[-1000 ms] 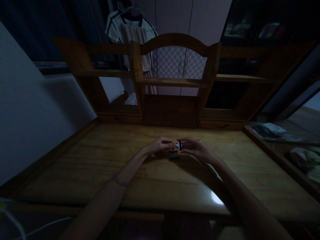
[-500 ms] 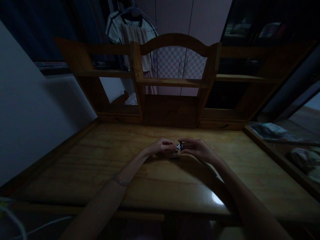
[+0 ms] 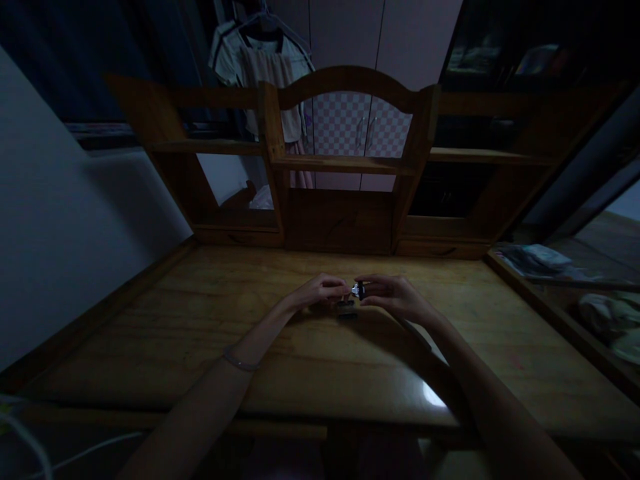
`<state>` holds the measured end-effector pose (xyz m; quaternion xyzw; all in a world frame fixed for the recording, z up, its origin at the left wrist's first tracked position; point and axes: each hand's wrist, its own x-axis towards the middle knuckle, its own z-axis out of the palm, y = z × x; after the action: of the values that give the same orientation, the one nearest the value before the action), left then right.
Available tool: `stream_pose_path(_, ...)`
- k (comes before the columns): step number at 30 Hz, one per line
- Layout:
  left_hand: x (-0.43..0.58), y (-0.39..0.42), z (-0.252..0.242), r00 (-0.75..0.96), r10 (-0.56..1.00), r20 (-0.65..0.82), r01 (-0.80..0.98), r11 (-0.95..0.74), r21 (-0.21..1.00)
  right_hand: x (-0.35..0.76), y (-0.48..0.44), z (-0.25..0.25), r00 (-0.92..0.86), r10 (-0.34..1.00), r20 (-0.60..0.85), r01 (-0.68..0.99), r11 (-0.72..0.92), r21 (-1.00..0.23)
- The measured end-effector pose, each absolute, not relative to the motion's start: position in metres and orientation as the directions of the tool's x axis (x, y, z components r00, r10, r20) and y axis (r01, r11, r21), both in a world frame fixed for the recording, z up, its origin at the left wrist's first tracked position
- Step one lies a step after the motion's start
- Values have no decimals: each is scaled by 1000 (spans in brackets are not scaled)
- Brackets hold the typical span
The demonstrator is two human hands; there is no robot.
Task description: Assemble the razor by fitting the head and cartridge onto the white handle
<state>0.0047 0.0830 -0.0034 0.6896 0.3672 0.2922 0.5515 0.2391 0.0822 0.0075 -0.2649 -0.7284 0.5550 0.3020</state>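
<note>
My right hand (image 3: 397,297) holds a small black-and-silver piece (image 3: 357,291) between its thumb and fingertips, just over the middle of the desk. From the other side my left hand (image 3: 323,291) comes up to it, thumb and fingers pinched together at its silver end. What lies inside that pinch is too small and dark to make out. Right below the fingertips is a small dark part with rounded ends (image 3: 346,304). Nearer to me a dark strip (image 3: 347,316) shows on the desktop; I cannot tell whether it is a part or a reflection.
The wooden desktop (image 3: 200,320) carries a shelf unit (image 3: 345,163) along its back edge. A thin flat object (image 3: 416,335) lies beneath my right forearm. At the right, a side ledge holds a plastic-wrapped bundle (image 3: 547,257). A white cable (image 3: 95,447) hangs at the lower left.
Both hands keep their places, with the silver end of the piece turned slightly. The dark part below the fingertips shows a little more clearly. The whole view has shifted slightly.
</note>
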Motion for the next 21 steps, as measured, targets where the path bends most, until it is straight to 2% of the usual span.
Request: stream_pose_path(21, 4, 86, -6, 588, 808, -19, 206, -127, 970, 238, 81, 5, -679, 717, 160, 64, 274, -959)
